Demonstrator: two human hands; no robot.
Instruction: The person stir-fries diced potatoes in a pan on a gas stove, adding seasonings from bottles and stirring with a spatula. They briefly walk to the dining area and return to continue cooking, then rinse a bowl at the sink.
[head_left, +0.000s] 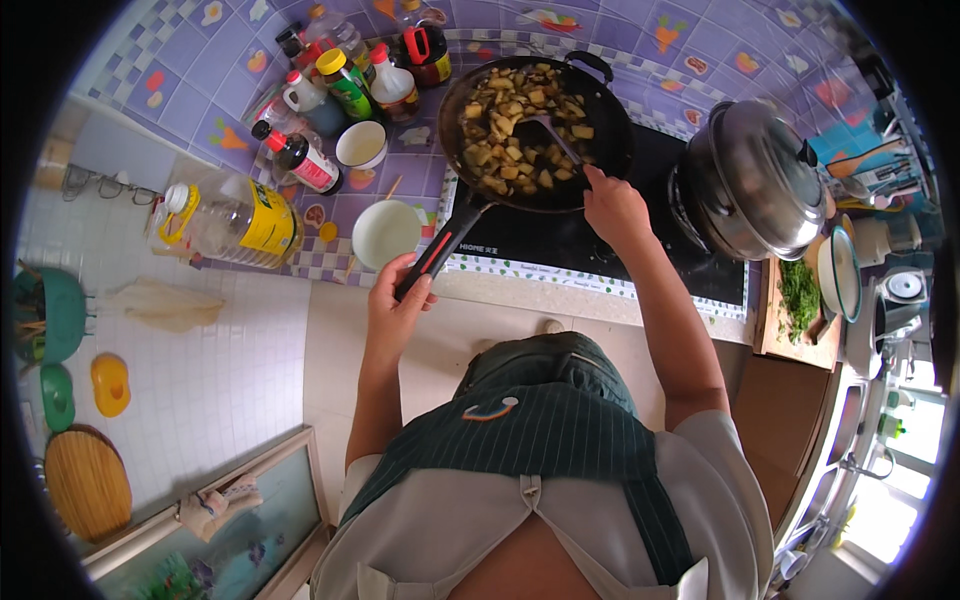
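A black frying pan (611, 142) sits on the glass cooktop (540, 240), holding browned, diced food pieces (517, 161) that look like potato. My left hand (400, 296) grips the end of the pan's black handle (455, 232), which has a red stripe. Over the pan's right rim, my right hand (616, 206) is closed around a spatula (556, 135). Its grey blade and shaft reach in among the pieces; the rest of its handle is hidden by my fingers.
Left of the pan stand a pale bowl (386, 234), a small white bowl (361, 144), sauce bottles (349, 86) and a large oil jug (240, 221). At right are a lidded steel pot (757, 180) and a cutting board (802, 347) with chopped greens (799, 292).
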